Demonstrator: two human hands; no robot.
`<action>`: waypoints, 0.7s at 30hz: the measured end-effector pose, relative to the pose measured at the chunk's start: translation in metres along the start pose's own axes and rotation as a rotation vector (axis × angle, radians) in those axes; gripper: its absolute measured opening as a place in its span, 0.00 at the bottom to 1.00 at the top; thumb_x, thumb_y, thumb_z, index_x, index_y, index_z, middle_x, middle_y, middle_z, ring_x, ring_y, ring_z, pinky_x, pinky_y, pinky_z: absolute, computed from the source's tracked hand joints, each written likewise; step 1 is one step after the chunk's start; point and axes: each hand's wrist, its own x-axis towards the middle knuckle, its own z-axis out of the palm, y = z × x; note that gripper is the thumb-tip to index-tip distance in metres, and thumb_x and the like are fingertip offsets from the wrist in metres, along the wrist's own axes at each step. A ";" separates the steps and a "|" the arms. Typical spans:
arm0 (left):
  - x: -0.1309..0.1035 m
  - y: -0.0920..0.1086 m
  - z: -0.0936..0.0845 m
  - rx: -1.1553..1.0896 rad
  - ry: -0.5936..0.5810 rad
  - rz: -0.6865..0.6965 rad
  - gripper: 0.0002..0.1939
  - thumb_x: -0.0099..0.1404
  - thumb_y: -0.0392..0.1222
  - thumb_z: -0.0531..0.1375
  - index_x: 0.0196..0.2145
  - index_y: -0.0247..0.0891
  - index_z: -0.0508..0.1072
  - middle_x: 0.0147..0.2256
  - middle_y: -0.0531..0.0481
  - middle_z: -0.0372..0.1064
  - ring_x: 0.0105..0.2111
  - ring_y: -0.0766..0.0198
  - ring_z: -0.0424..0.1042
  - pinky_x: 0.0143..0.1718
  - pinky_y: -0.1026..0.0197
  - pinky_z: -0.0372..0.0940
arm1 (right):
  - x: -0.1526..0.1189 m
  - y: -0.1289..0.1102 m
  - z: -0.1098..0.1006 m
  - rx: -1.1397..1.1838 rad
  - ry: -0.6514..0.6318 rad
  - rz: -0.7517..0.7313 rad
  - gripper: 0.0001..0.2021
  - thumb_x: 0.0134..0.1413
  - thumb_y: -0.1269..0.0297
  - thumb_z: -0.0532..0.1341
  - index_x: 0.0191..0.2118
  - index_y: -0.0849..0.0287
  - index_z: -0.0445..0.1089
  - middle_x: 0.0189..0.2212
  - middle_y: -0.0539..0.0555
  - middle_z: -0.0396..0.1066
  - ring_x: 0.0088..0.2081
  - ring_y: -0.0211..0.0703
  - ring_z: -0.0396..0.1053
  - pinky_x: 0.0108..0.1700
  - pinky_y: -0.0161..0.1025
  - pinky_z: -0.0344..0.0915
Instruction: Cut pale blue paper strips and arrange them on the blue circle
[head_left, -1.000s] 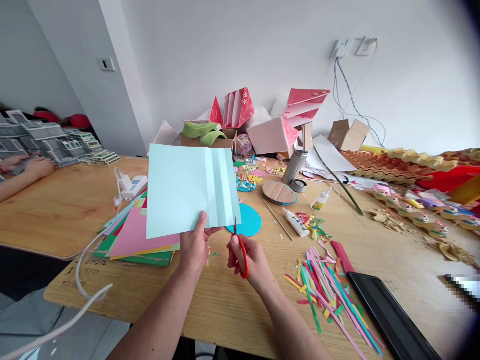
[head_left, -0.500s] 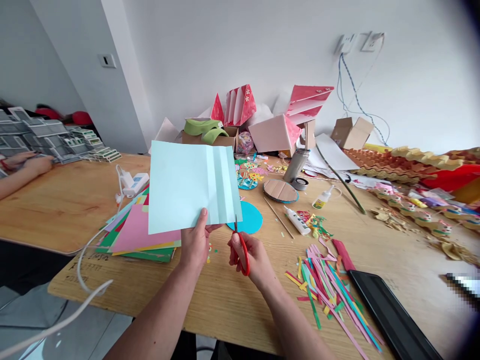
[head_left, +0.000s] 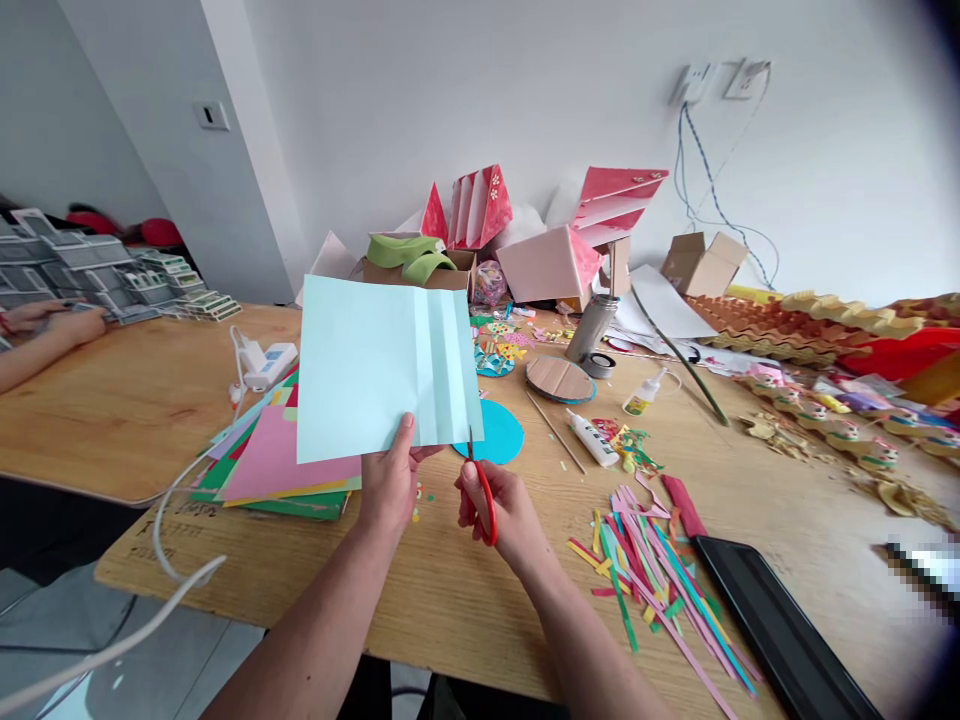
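A pale blue paper sheet (head_left: 360, 365) with fold lines near its right side is held up over the table. My left hand (head_left: 390, 480) grips its lower edge, thumb on the front. In my right hand (head_left: 495, 505) are red-handled scissors (head_left: 489, 510), their blades upright at the sheet's lower edge near the right corner. Behind that corner lies a bright blue paper disc (head_left: 501, 432). Colored paper sheets (head_left: 262, 460) are stacked left of my left hand.
Paper strips (head_left: 660, 570) and a black tablet (head_left: 780, 610) lie to the right. Beyond are glue bottles (head_left: 594, 438), a cardboard oval (head_left: 560, 380) and a metal bottle (head_left: 592, 328). A white cable (head_left: 161, 520) crosses the left side. Another person's hands (head_left: 71, 322) show at far left.
Almost nothing differs. The view has shifted very slightly, and both hands, the sheet and the scissors keep nearly the same places.
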 end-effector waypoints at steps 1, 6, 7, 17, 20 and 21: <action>0.000 0.000 0.000 0.000 0.002 0.000 0.28 0.55 0.43 0.69 0.53 0.42 0.70 0.48 0.45 0.74 0.37 0.61 0.77 0.30 0.64 0.73 | 0.000 0.000 0.000 -0.003 0.001 0.001 0.27 0.54 0.35 0.55 0.30 0.59 0.65 0.16 0.48 0.65 0.18 0.35 0.64 0.18 0.30 0.57; -0.001 0.001 0.002 0.004 -0.001 -0.003 0.29 0.54 0.44 0.69 0.54 0.42 0.70 0.48 0.44 0.74 0.38 0.60 0.77 0.32 0.62 0.74 | 0.001 -0.002 -0.001 0.002 0.008 -0.001 0.27 0.53 0.35 0.55 0.29 0.59 0.65 0.16 0.47 0.65 0.17 0.34 0.63 0.19 0.30 0.57; -0.001 0.000 0.002 0.006 -0.003 -0.004 0.29 0.54 0.44 0.69 0.54 0.42 0.70 0.48 0.44 0.74 0.39 0.59 0.77 0.32 0.62 0.74 | 0.001 -0.002 -0.001 0.006 0.009 -0.001 0.27 0.53 0.35 0.55 0.29 0.59 0.65 0.15 0.47 0.65 0.17 0.34 0.63 0.19 0.30 0.57; 0.000 0.000 0.002 0.007 0.001 -0.008 0.30 0.54 0.44 0.69 0.54 0.43 0.70 0.48 0.44 0.74 0.38 0.59 0.77 0.31 0.62 0.73 | 0.000 -0.002 0.000 0.014 0.026 -0.003 0.27 0.53 0.35 0.56 0.28 0.59 0.64 0.14 0.47 0.64 0.16 0.33 0.61 0.18 0.30 0.56; 0.000 0.000 0.002 0.008 0.003 -0.006 0.29 0.54 0.44 0.69 0.54 0.43 0.70 0.48 0.45 0.74 0.39 0.60 0.77 0.30 0.63 0.73 | 0.000 -0.003 0.000 0.014 0.024 0.000 0.27 0.53 0.36 0.56 0.29 0.59 0.64 0.14 0.47 0.64 0.16 0.33 0.62 0.18 0.30 0.55; 0.000 0.000 0.002 0.008 0.004 -0.006 0.29 0.54 0.43 0.69 0.54 0.43 0.70 0.48 0.44 0.74 0.38 0.60 0.77 0.30 0.63 0.73 | 0.000 -0.003 0.000 0.015 0.024 0.001 0.27 0.53 0.35 0.56 0.29 0.59 0.64 0.14 0.47 0.64 0.16 0.33 0.61 0.18 0.30 0.55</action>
